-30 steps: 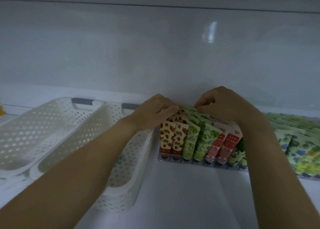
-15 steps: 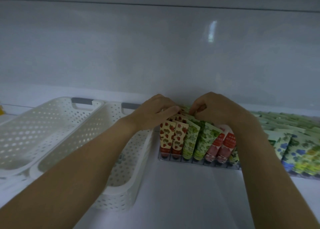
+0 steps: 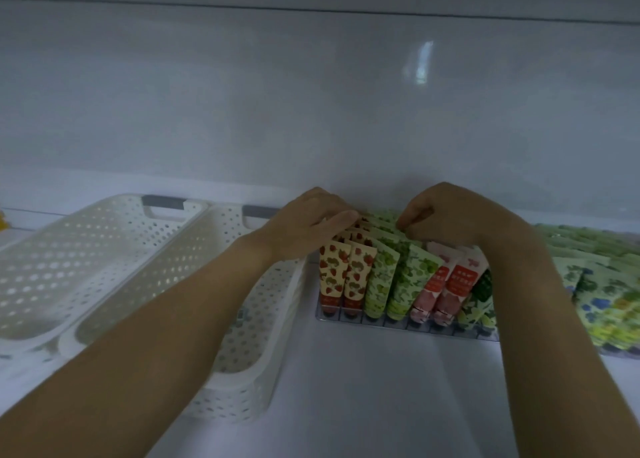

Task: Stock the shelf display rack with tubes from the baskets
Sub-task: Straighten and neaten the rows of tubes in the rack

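**Head view, stocking a display rack.** L forearm (image 3: 156,336) & R forearm (image 3: 540,336) are reaching in from the near edge over the white shelf (image 3: 363,388).

The clear display rack (image 3: 398,322) is sitting on the shelf, w/ tubes standing cap-down in lanes and leaning back. Counting from the rack's L end:
- two lanes of strawberry-print tubes (image 3: 343,277)
- two lanes of green-leaf tubes (image 3: 391,284)
- two lanes of pink tubes (image 3: 446,291) w/ red labels
- dark-green tubes (image 3: 483,291), partly hidden by the R forearm

Just L of the rack a white perforated basket (image 3: 277,319) is lying lengthwise. A second basket (image 3: 86,267) is lying alongside it, farther L of the rack. Each is showing a grey handle (image 3: 162,201) at its far end. R of the rack, blurred floral-print tubes (image 3: 606,294) are standing in rows.

Toward the rack's rear, the L hand (image 3: 304,225) is resting w/ fingers fairly straight across the tops of the strawberry-print tubes, gripping nothing. The R hand (image 3: 457,215) is curling its fingertips down onto the tops of the rear green-leaf tubes; whether it is pinching one cannot be told.

Behind the rack, a glossy pale back panel (image 3: 311,111) is rising.
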Demonstrator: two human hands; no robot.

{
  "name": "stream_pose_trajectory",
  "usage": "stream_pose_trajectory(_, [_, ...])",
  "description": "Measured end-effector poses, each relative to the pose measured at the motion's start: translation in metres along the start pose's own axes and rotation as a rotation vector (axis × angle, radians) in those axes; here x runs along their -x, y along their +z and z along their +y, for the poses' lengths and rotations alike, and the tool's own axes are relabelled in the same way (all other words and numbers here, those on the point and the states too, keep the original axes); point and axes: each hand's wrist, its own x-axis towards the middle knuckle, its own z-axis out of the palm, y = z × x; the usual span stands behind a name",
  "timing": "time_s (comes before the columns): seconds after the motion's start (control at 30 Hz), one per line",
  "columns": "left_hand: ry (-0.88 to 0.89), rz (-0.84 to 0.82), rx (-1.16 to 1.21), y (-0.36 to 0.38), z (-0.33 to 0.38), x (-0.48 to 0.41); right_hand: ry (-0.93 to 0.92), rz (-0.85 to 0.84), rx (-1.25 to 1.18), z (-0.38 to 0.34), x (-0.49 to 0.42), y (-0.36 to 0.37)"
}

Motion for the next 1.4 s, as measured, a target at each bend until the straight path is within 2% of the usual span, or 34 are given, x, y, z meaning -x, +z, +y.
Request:
stream_pose_trajectory(0.33, [-0.036, -0.020, 0.024, -0.002, 0.002, 0.000, -0.027, 0.053, -0.037, -0.003, 0.002, -0.005])
stream_pose_trajectory(0.6, [-0.034, 0.008, 0.037, -0.003, 0.007, 0.005, -0.050, -0.146, 0.040, -0.026, 0.009, 0.003])
stream_pose_trajectory(0.93, [-0.082, -0.025, 0.034, -0.003, 0.006, 0.005, -0.053, -0.142, 0.062, -0.027, 0.009, 0.005])
stream_pose_trajectory(1.13, [-0.089, -0.020, 0.061, -0.005, 0.009, 0.007, 0.023, -0.114, 0.045, -0.015, 0.018, -0.012])
stream_pose_trajectory(1.27, [-0.111, -0.033, 0.062, -0.006, 0.011, 0.007, 0.112, -0.170, 0.097, -0.009, 0.019, -0.012])
stream_pose_trajectory(1.4, [-0.100, -0.020, 0.063, -0.005, 0.009, 0.008, 0.124, -0.194, 0.135, -0.010, 0.017, -0.009])
